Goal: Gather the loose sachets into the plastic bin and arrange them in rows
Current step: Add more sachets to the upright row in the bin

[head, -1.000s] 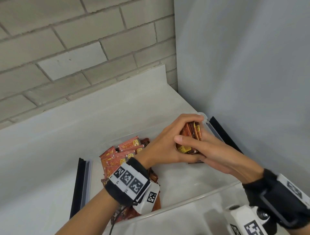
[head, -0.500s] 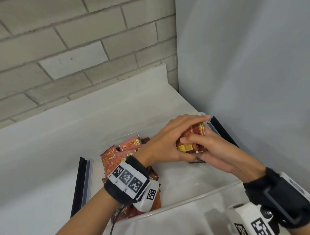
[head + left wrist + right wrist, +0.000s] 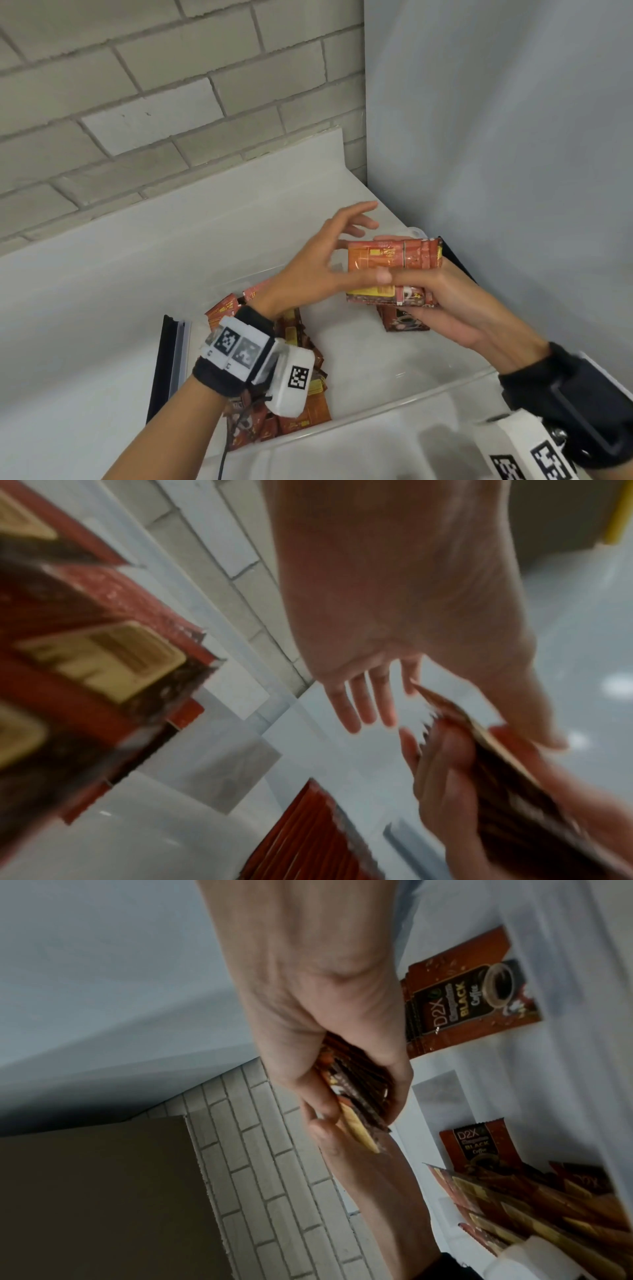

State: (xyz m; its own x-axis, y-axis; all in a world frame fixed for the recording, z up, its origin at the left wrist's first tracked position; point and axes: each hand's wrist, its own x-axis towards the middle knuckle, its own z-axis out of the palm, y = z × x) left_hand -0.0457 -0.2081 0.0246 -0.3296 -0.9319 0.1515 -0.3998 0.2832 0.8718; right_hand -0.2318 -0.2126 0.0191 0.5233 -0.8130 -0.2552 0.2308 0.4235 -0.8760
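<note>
My right hand (image 3: pixel 445 308) grips a stack of orange-brown coffee sachets (image 3: pixel 394 267), held on edge above the far right part of the clear plastic bin (image 3: pixel 376 409). Its fingers wrap behind the stack (image 3: pixel 359 1085). My left hand (image 3: pixel 346 240) is spread beside the stack's left end with straight fingers, and its thumb lies across the stack's front. A few sachets (image 3: pixel 404 320) lie on the bin floor under the held stack. A loose pile of sachets (image 3: pixel 301 346) fills the bin's left side, partly hidden by my left wrist.
The bin sits on a white counter (image 3: pixel 102 274) in a corner, with a brick wall (image 3: pixel 137 102) behind and a grey wall (image 3: pixel 496 137) on the right. Black clips stand at the bin's left end (image 3: pixel 164 359) and right end (image 3: pixel 457 263).
The stack has come up out of the bin's far right corner and now faces me flat. My left hand has let go and spread open; my right hand keeps hold.
</note>
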